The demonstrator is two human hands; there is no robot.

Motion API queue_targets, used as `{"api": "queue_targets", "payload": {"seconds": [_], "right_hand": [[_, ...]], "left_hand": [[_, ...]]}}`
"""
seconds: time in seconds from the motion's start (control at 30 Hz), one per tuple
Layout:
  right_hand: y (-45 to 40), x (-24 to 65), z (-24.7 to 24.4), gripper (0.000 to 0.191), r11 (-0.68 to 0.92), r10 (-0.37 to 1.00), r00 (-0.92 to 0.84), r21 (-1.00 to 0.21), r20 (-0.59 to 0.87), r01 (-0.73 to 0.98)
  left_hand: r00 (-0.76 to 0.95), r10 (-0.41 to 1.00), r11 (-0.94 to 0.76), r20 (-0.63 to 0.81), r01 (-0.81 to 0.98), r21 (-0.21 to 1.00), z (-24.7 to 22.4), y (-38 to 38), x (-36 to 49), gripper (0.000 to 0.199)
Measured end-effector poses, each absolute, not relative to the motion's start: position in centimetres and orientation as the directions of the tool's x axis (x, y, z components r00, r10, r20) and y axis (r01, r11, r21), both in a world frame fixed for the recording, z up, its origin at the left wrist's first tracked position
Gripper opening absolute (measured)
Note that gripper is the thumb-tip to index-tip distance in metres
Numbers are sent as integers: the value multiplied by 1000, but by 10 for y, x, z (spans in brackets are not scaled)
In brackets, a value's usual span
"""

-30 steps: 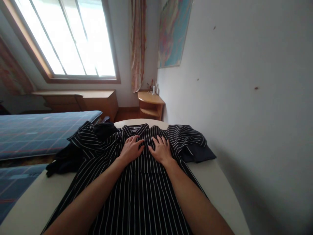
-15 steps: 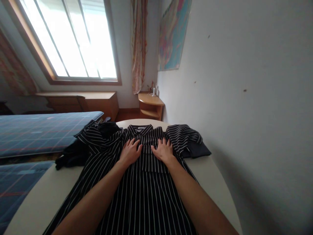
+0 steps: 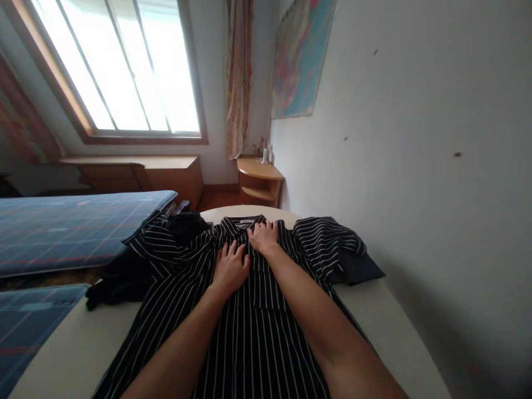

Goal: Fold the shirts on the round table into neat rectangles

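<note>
A black shirt with white stripes (image 3: 249,343) lies spread on a pale round table (image 3: 386,327), its collar at the far side and its sleeves out to both sides. My left hand (image 3: 231,269) rests on the upper chest of the shirt, palm down, fingers apart. Farther up, my right hand (image 3: 263,237) lies on the cloth just below the collar, fingers spread and lightly bent. Neither hand grips the fabric.
Dark folded cloth (image 3: 359,267) lies under the right sleeve; another dark garment (image 3: 124,277) is bunched under the left sleeve. Blue plaid mattresses (image 3: 83,221) stand at the left. A white wall (image 3: 436,221) runs close along the right, and a corner shelf (image 3: 260,169) stands beyond the table.
My right hand has moved up and left across the shirt, from the right chest to just below the collar. My left hand stays on the left chest. The view has shifted slightly.
</note>
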State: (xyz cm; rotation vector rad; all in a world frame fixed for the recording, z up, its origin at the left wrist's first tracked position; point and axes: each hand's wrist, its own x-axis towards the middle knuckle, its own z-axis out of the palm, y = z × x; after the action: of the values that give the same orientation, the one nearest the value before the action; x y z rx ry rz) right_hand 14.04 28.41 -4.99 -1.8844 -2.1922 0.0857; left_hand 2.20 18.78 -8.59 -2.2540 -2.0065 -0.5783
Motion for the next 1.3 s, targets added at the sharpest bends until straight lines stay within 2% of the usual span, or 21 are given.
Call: {"api": "queue_targets", "payload": {"seconds": [0.13,0.2,0.3,0.4,0.47,0.57,0.7,0.83,1.0,1.17,1.3], "right_hand": [[302,139,-59,63,242,970,-236,-279,54,929],[303,141,-61,62,307,951,-305,-285,52,908],[297,144,-59,58,381,922,-342,-272,182,884],[284,146,-57,53,305,929,-229,-250,291,919],[275,150,-56,54,252,953,-195,-249,232,935],[263,164,-50,57,286,958,-272,-249,91,925],[247,198,-31,46,297,953,-274,-214,131,930],[233,247,-7,35,144,972,-104,-185,213,972],[222,311,12,36,-98,942,142,-156,304,983],[220,355,18,42,-386,901,405,-136,157,912],[223,373,16,41,-454,883,466,-148,57,878]], "left_hand": [[58,945,-134,323,967,218,-89,193,20,48],[46,946,-123,322,967,224,-89,194,19,48],[30,946,-106,323,970,221,-88,195,18,49],[20,950,-94,311,969,227,-86,195,18,50],[28,949,-106,313,966,236,-85,194,19,51],[72,937,-157,343,961,228,-84,194,19,51],[92,946,-164,310,962,216,-83,192,18,50],[88,965,-142,248,968,209,-81,191,17,54],[74,975,-114,209,976,186,-78,189,17,55],[60,981,-96,187,977,189,-77,189,17,56],[74,984,-103,165,979,178,-79,189,16,59]]}}
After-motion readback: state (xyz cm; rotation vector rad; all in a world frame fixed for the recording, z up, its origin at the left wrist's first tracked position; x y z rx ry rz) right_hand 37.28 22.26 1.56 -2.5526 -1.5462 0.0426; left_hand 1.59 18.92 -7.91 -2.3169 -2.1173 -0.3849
